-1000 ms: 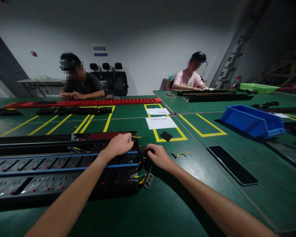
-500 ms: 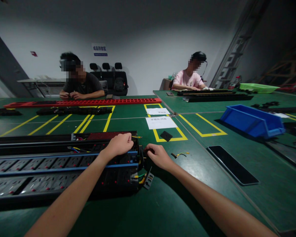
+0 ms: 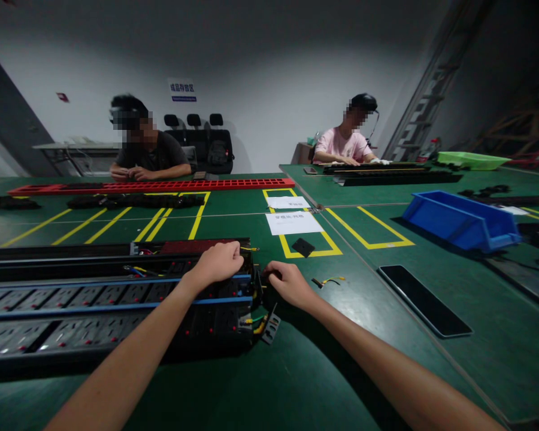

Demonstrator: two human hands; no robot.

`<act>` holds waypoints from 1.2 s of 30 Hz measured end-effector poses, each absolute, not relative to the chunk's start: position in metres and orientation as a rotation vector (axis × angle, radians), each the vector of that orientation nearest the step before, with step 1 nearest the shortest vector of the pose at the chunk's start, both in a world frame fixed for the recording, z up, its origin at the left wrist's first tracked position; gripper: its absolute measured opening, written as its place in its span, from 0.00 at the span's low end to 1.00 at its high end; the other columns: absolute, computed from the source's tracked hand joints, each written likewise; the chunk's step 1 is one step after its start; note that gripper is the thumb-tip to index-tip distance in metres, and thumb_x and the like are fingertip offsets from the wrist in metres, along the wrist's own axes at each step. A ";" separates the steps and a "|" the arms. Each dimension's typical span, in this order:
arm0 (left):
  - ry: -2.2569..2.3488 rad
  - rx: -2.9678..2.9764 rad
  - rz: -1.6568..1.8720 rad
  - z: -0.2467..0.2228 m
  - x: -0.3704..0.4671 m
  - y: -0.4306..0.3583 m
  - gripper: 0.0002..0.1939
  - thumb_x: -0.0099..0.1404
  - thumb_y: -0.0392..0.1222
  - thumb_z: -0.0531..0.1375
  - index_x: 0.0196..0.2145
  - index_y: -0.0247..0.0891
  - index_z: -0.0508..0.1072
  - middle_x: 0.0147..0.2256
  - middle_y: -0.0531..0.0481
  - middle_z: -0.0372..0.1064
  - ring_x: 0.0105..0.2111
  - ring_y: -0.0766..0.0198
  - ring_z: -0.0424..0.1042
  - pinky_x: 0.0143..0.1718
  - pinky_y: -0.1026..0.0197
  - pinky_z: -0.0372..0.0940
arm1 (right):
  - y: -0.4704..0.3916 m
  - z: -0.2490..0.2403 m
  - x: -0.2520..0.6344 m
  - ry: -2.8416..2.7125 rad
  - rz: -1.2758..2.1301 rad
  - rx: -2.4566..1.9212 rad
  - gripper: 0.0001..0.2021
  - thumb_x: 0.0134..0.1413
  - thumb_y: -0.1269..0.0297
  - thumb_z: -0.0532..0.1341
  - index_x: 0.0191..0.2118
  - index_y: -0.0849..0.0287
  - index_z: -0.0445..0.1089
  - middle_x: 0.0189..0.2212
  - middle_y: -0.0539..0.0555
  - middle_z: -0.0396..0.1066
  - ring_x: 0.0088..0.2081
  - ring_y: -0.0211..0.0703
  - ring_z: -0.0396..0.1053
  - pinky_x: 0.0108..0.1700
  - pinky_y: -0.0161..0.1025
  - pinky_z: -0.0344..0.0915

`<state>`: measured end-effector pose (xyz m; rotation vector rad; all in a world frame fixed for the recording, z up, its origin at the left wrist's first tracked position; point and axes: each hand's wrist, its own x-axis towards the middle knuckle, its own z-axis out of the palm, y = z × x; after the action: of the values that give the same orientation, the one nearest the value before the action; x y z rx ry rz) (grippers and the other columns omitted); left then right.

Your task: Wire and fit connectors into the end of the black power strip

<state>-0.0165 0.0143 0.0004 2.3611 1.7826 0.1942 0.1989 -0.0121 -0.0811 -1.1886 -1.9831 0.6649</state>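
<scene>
Several long power strips lie side by side at the left, among them one with blue edges (image 3: 85, 296) and a front one with grey sockets (image 3: 85, 336). Over their right end, my left hand (image 3: 216, 263) is closed, its fingers gripping the far strips' side; the fingertips are hidden. My right hand (image 3: 291, 284) is curled in a pinch beside a small black end plate (image 3: 257, 288) at the strip's end. What lies between those fingers cannot be made out. From the front strip a metal end bracket (image 3: 272, 328) hangs loose beside yellow and green wires (image 3: 257, 323).
Right of my hand lie a short wire piece (image 3: 329, 281) and a phone (image 3: 424, 299). Farther back are a black square plate (image 3: 303, 247), paper labels (image 3: 293, 223), a blue bin (image 3: 460, 221) and a red slotted rail (image 3: 153, 187). Two co-workers sit across the green table.
Both hands stay in nearly the same place at the strip's end. The view has shifted very slightly.
</scene>
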 end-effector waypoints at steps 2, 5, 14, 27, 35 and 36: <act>1.786 2.361 0.194 0.001 -0.016 0.014 0.05 0.62 0.42 0.53 0.30 0.41 0.66 0.31 0.47 0.73 0.30 0.57 0.71 0.31 0.57 0.56 | -0.012 -0.081 0.199 -1.983 0.668 -1.181 0.12 0.51 0.76 0.54 0.34 0.57 0.75 0.31 0.52 0.77 0.35 0.45 0.73 0.38 0.37 0.63; 1.790 2.360 0.195 0.001 -0.016 0.014 0.05 0.63 0.41 0.53 0.30 0.41 0.66 0.31 0.47 0.74 0.30 0.56 0.71 0.31 0.57 0.57 | -0.012 -0.080 0.199 -1.988 0.677 -1.186 0.13 0.51 0.76 0.54 0.34 0.57 0.75 0.32 0.52 0.77 0.35 0.45 0.73 0.38 0.37 0.63; 1.786 2.354 0.196 0.001 -0.016 0.014 0.05 0.62 0.42 0.53 0.29 0.41 0.66 0.31 0.47 0.73 0.30 0.56 0.70 0.31 0.57 0.57 | -0.012 -0.080 0.199 -1.987 0.674 -1.187 0.13 0.51 0.76 0.55 0.34 0.57 0.75 0.32 0.52 0.78 0.34 0.45 0.73 0.38 0.37 0.63; 1.789 2.346 0.201 0.002 -0.016 0.013 0.05 0.62 0.42 0.53 0.29 0.42 0.65 0.30 0.48 0.73 0.29 0.57 0.70 0.30 0.58 0.55 | -0.011 -0.082 0.199 -1.985 0.664 -1.179 0.13 0.51 0.76 0.55 0.34 0.56 0.75 0.32 0.52 0.77 0.35 0.45 0.73 0.39 0.37 0.64; 1.790 2.349 0.192 0.003 -0.016 0.013 0.05 0.62 0.42 0.53 0.29 0.42 0.66 0.30 0.47 0.73 0.29 0.56 0.69 0.31 0.57 0.56 | -0.011 -0.082 0.199 -1.990 0.661 -1.172 0.13 0.51 0.76 0.54 0.34 0.57 0.75 0.31 0.52 0.77 0.34 0.45 0.72 0.38 0.37 0.63; 1.788 2.347 0.191 0.003 -0.016 0.013 0.05 0.62 0.42 0.53 0.30 0.42 0.67 0.30 0.47 0.73 0.29 0.56 0.70 0.31 0.57 0.57 | -0.011 -0.082 0.199 -1.989 0.661 -1.172 0.13 0.51 0.76 0.54 0.34 0.57 0.75 0.31 0.52 0.77 0.34 0.44 0.72 0.38 0.37 0.63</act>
<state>-0.0160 0.0126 0.0028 2.3474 1.7881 0.1914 0.1992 -0.0109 -0.0820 -1.1721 -1.9892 0.6609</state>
